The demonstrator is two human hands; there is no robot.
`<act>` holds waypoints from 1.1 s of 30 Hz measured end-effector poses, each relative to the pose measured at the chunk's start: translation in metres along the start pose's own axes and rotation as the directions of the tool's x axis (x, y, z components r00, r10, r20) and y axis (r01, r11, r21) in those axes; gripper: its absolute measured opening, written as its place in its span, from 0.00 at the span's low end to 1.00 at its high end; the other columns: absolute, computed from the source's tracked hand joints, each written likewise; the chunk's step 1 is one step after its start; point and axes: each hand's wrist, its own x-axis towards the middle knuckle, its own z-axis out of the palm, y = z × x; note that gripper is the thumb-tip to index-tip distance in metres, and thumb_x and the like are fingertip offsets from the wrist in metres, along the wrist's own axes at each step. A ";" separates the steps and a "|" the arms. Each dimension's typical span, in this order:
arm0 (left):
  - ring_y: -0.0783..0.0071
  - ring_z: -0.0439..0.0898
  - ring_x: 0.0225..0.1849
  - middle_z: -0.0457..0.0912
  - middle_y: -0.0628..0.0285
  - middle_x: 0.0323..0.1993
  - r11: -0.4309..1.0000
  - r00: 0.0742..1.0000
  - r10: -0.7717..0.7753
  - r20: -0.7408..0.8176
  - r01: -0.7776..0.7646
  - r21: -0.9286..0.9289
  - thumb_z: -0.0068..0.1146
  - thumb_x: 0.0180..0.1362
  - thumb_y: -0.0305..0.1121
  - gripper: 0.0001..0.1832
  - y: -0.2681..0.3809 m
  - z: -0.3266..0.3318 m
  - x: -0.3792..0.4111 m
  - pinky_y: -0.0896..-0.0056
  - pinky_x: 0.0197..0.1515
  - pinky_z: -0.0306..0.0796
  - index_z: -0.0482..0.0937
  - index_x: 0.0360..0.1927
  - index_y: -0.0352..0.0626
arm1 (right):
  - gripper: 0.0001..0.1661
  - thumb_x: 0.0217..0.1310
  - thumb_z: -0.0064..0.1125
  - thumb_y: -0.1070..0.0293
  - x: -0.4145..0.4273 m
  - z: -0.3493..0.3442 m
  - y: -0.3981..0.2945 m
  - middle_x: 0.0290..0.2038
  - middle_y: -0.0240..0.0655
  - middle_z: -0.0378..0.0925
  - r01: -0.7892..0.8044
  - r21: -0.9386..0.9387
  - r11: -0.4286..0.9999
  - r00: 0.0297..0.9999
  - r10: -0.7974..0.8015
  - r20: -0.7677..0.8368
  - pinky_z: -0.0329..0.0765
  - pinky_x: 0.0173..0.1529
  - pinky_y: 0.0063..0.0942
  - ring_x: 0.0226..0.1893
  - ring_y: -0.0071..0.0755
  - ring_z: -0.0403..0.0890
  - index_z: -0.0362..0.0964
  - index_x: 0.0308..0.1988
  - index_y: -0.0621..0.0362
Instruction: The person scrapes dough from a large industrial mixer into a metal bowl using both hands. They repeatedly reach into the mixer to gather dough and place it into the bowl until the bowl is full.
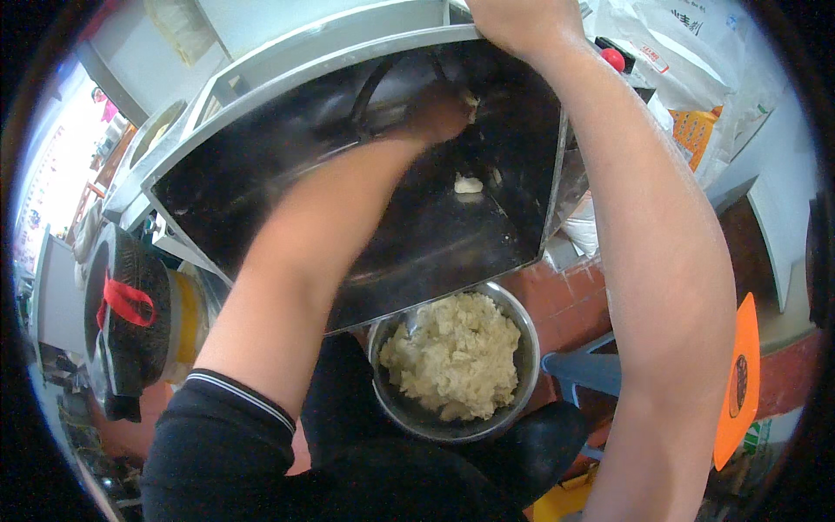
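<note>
My left hand [443, 112], blurred, reaches into the dark interior of a tilted metal mixing trough [417, 222]. A scrap of pale dough shows at its fingertips; whether it is gripped is unclear. Close by, a curved mixing bar [368, 91] crosses the trough. Another dough lump [468, 184] clings to the inner wall. My right hand [522, 23] lies at the trough's upper right rim, its fingers cut off by the picture's top edge. Below the trough's lower lip, between my legs, stands a steel bowl [532, 365] heaped with crumbly, pale dough [456, 355].
A red knob [612, 60] and white sacks [659, 59] are at the upper right. A blue stool [580, 372] stands right of the bowl, beyond it an orange panel [738, 385]. At left is a dark round container [140, 339] with a red strap [127, 301]. Red tiles [561, 293] cover the floor.
</note>
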 end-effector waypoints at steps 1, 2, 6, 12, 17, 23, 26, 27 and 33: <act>0.46 0.78 0.51 0.80 0.41 0.48 0.996 0.998 -0.012 -0.063 0.006 -0.094 0.57 0.56 0.45 0.23 -0.005 -0.004 0.002 0.52 0.56 0.71 0.79 0.48 0.36 | 0.21 0.58 0.43 0.61 -0.001 0.001 0.002 0.42 0.55 0.80 0.002 0.000 1.000 1.000 -0.002 -0.002 0.73 0.55 0.44 0.46 0.57 0.79 0.78 0.36 0.64; 0.46 0.78 0.51 0.80 0.41 0.48 0.982 0.992 -0.031 -0.125 0.007 -0.188 0.58 0.56 0.46 0.23 -0.009 -0.007 0.004 0.53 0.56 0.72 0.80 0.47 0.37 | 0.20 0.58 0.43 0.61 0.001 0.002 0.003 0.42 0.55 0.80 -0.026 -0.005 1.000 0.999 0.026 0.022 0.73 0.55 0.44 0.46 0.57 0.79 0.78 0.36 0.63; 0.48 0.78 0.52 0.80 0.44 0.49 0.994 0.994 0.067 0.088 -0.059 -0.094 0.56 0.57 0.49 0.21 -0.008 -0.021 0.008 0.55 0.57 0.72 0.83 0.45 0.43 | 0.20 0.58 0.44 0.61 0.008 0.003 0.002 0.41 0.53 0.80 -0.105 0.002 0.994 0.991 0.104 0.085 0.73 0.54 0.43 0.46 0.55 0.79 0.78 0.37 0.62; 0.54 0.79 0.53 0.82 0.51 0.48 0.935 0.982 0.069 0.176 -0.125 0.333 0.51 0.61 0.45 0.18 0.019 -0.033 0.002 0.52 0.56 0.72 0.83 0.46 0.46 | 0.19 0.58 0.44 0.62 0.001 0.004 0.004 0.41 0.52 0.81 -0.032 0.016 0.999 0.999 0.033 -0.006 0.73 0.54 0.44 0.45 0.55 0.79 0.79 0.37 0.61; 0.54 0.79 0.53 0.82 0.53 0.47 0.684 0.981 0.193 0.024 -0.152 0.714 0.50 0.62 0.43 0.16 0.029 -0.035 -0.004 0.50 0.56 0.71 0.83 0.46 0.47 | 0.19 0.58 0.43 0.62 -0.003 0.001 0.003 0.42 0.53 0.80 -0.010 0.047 0.999 1.000 0.009 0.017 0.73 0.54 0.44 0.46 0.56 0.79 0.79 0.37 0.61; 0.53 0.78 0.54 0.81 0.52 0.49 0.822 0.993 0.105 0.051 -0.115 0.558 0.48 0.63 0.43 0.17 0.027 -0.030 0.008 0.49 0.57 0.70 0.81 0.48 0.48 | 0.20 0.59 0.43 0.63 0.000 -0.005 0.004 0.43 0.53 0.80 -0.029 0.018 0.999 0.998 0.028 0.048 0.72 0.56 0.44 0.47 0.55 0.79 0.79 0.39 0.63; 0.53 0.78 0.54 0.81 0.52 0.49 0.875 0.988 0.086 0.127 -0.136 0.465 0.47 0.64 0.43 0.17 0.025 -0.034 0.006 0.48 0.57 0.70 0.81 0.50 0.49 | 0.21 0.60 0.42 0.63 -0.002 -0.010 0.006 0.44 0.53 0.80 -0.076 0.020 0.997 0.996 0.074 0.055 0.72 0.57 0.43 0.49 0.53 0.79 0.78 0.41 0.64; 0.53 0.78 0.54 0.81 0.51 0.50 0.885 0.983 0.086 0.161 -0.150 0.441 0.47 0.64 0.43 0.17 0.026 -0.038 0.007 0.48 0.58 0.70 0.80 0.50 0.49 | 0.21 0.60 0.42 0.63 -0.003 -0.012 0.008 0.45 0.53 0.80 -0.097 0.029 0.995 0.994 0.096 0.052 0.72 0.57 0.43 0.49 0.53 0.79 0.78 0.41 0.64; 0.52 0.77 0.55 0.80 0.51 0.51 0.917 0.922 0.105 0.372 -0.234 0.322 0.46 0.65 0.43 0.18 0.019 -0.062 0.017 0.47 0.59 0.68 0.79 0.52 0.50 | 0.22 0.62 0.39 0.64 -0.009 -0.026 0.006 0.47 0.54 0.79 -0.138 0.010 0.990 0.973 0.133 0.186 0.71 0.58 0.42 0.51 0.53 0.78 0.78 0.42 0.65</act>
